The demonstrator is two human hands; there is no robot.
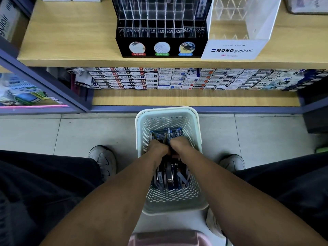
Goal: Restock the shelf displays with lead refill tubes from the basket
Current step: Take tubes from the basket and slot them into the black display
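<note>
Where both hands (169, 147) enter the basket (140, 132), fingers are hidden.

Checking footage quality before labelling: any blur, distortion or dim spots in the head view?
Head view: wide-angle bending curves the upper shelf edge and stretches the corners; the left edge and far boxes are soft; light is dim and flat, so both hands, left hand and right hand, read dark inside the basket and the lead refill tubes are murky; labels on the black display stay legible.

Pale mint perforated basket (142, 125); dark blue tubes (174, 133); black display (159, 48); tan wood-grain shelf (71, 38).
</note>
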